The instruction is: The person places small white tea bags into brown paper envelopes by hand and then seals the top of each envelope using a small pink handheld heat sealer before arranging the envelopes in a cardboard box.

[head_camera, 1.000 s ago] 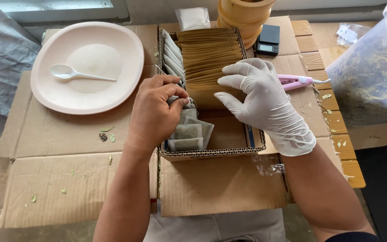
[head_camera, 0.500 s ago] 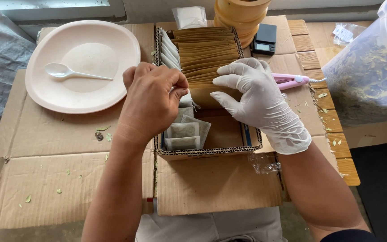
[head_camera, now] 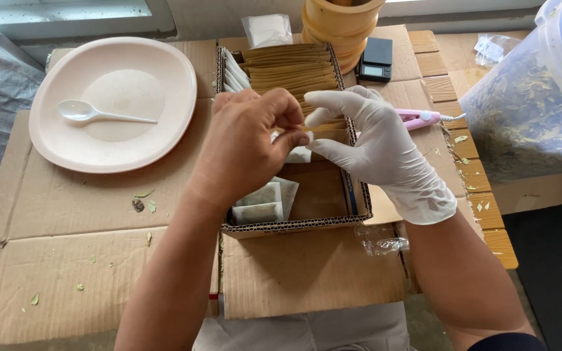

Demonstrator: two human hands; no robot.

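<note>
left fingers: bare left hand (head_camera: pixel 245 146), thumb and forefinger pinched shut on a small white tea bag (head_camera: pixel 298 154), held over the middle of the box
right fingers: right hand (head_camera: pixel 375 146) in a thin white glove, fingers spread and half curled, thumb and forefinger at the kraft envelopes (head_camera: pixel 294 71); can't tell if it has one gripped
tea bag: soft, thin paper, mostly hidden by the left fingers, only the lower corner shows
box: corrugated cardboard box (head_camera: pixel 294 224), open top, shallow, centre of scene
envelopes: flat brown paper, packed upright in one dense row at the far end of box; too many to count
loose bags: about 3 filled tea bags (head_camera: pixel 261 203) lying flat in near-left corner of box; more white ones stand along the far-left wall
plate: 1 round pale pink plate (head_camera: pixel 53 136), smooth, far left, with 1 white plastic spoon (head_camera: pixel 95 114) on it
right side: 1 pink handheld tool (head_camera: pixel 417 117) just behind the gloved hand, 1 small black scale (head_camera: pixel 375 60) far, 1 clear tub of dried leaves (head_camera: pixel 528 117) far right
base: flattened cardboard sheets (head_camera: pixel 86 260), scattered with leaf crumbs
vs 1 s ago: left hand has moved up and right out of the near-left corner, bag now lifted to the gloved fingers; the gloved hand has barely shifted
</note>
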